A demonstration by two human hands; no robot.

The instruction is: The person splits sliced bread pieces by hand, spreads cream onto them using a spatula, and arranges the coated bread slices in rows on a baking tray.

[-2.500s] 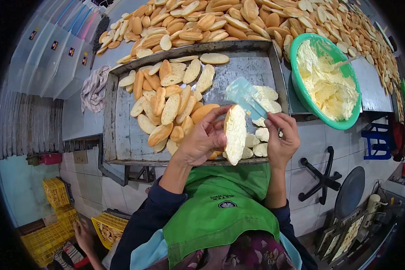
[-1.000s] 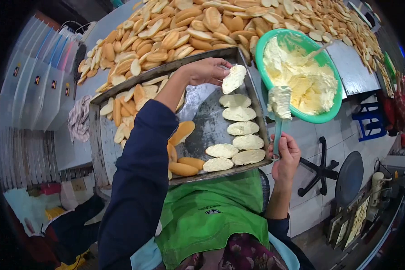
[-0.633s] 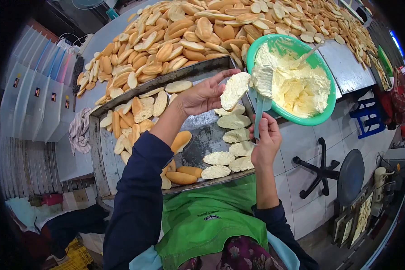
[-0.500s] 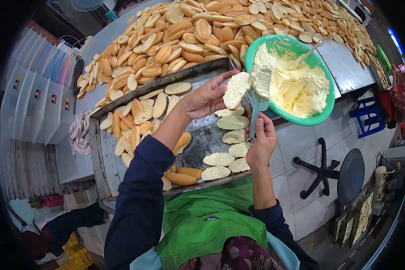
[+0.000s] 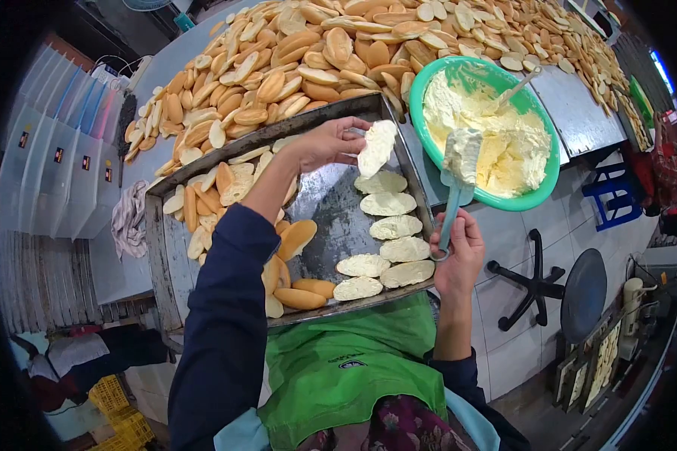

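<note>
Between the fingers of my left hand [image 5: 329,145] is a bread slice [image 5: 377,148] coated with pale cream, held above the upper right of a metal tray [image 5: 158,248]. My right hand [image 5: 457,252] grips a spatula [image 5: 450,214] by its bluish handle. Its blade carries a lump of cream and hangs over the near rim of a green bowl [image 5: 553,169]. Pale yellow cream [image 5: 515,143] fills much of that bowl. Several cream-coated slices [image 5: 387,203] lie in a column along the tray's right side. Uncoated bread pieces [image 5: 297,239] lie in its left half.
A large pile of bread halves [image 5: 338,49] covers the table behind the tray. A second handle [image 5: 520,86] sticks out of the bowl. Clear plastic bins [image 5: 45,150] and a crumpled cloth [image 5: 130,218] are at left. A wheeled chair base [image 5: 534,286] stands at right.
My left hand has moved the coated slice left, away from the spatula. My right hand has shifted right and down, carrying the cream-loaded spatula with it.
</note>
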